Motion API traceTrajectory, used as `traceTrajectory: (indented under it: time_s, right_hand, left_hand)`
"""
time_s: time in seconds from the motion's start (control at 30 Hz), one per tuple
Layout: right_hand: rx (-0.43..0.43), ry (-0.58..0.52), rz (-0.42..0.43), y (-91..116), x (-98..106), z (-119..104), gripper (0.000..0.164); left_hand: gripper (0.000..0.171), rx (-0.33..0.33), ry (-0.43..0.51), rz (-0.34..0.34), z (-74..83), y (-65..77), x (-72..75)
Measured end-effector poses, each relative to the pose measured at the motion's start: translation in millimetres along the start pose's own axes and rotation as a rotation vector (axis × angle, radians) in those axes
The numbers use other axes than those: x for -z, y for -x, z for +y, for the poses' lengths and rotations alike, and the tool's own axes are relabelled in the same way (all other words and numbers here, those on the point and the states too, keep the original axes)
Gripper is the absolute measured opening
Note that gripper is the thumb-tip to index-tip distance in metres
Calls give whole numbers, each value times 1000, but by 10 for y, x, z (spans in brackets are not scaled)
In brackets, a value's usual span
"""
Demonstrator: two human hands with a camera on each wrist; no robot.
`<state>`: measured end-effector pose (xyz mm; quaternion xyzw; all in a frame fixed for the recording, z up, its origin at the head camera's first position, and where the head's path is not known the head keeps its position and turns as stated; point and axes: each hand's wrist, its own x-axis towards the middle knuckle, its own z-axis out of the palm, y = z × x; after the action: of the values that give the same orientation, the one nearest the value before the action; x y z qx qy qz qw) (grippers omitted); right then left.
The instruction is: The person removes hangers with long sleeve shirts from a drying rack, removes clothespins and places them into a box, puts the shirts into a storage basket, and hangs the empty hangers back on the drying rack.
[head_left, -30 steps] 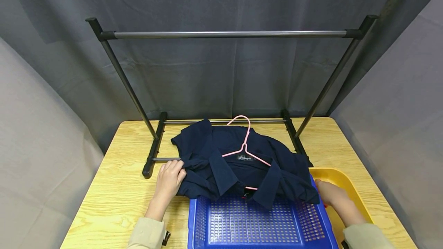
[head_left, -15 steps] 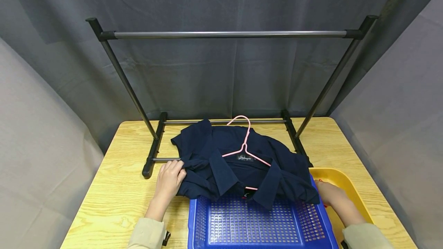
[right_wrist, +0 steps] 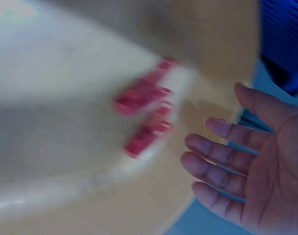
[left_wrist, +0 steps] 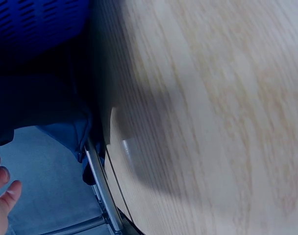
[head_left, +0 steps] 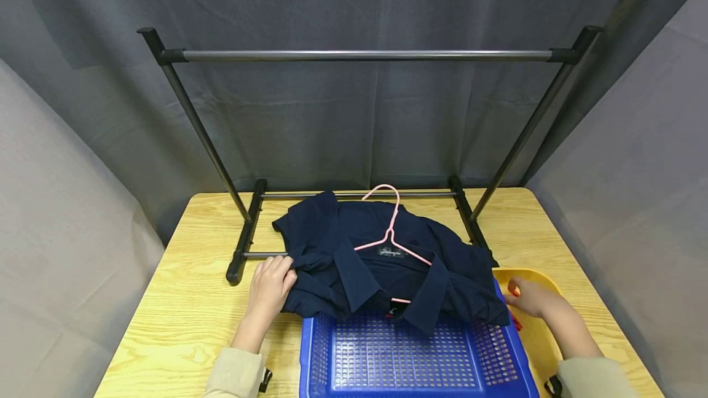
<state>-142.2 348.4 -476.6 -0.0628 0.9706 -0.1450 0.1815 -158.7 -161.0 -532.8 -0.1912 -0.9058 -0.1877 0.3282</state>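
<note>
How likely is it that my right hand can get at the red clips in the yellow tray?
Probably yes: your right hand is over the yellow tray with nothing visible in its palm, and the right wrist view shows nothing blocking the red clips.

table (head_left: 182,300): yellowish wood grain, rounded rear corners, brightly lit top | behind table: dark grey curtain (head_left: 310,121), lightly creased | left of table: pale grey drape (head_left: 66,214), wrinkled | right of table: pale lilac-grey drape (head_left: 636,189), slanting alongside

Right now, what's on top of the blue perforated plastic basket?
A navy collared fabric shirt with a thin pink hanger inside covers its far part; anything beneath is hidden.
</note>
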Motion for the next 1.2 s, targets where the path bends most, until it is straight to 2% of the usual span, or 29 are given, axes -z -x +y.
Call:
traceTrajectory:
  time_s: [0.17,0.3,0.43,0.57,0.7,0.9,1.2]
  right_hand:
    - [-9,-57,53,81,284,-140,41]
    - [20,-91,162,118,426,-312,40]
    - [112,-132,275,120,489,-542,34]
    - [232,-175,338,105,496,-772,30]
    - [315,-205,327,68,451,-950,30]
    - [415,-188,288,17,352,-1119,31]
    - [447,-198,226,-10,304,-1213,23]
  left_hand:
    - [11,4,-6,-6,1,0,1]
    - [10,7,-8,-4,-2,-1,-7]
    - [10,8,-4,-4,-5,-5,-9]
    - [11,4,2,-4,-2,-10,-2]
    - [11,0,3,5,1,-13,4]
    - [10,9,8,-3,9,-3,12]
    - [9,11,13,-4,11,2,17]
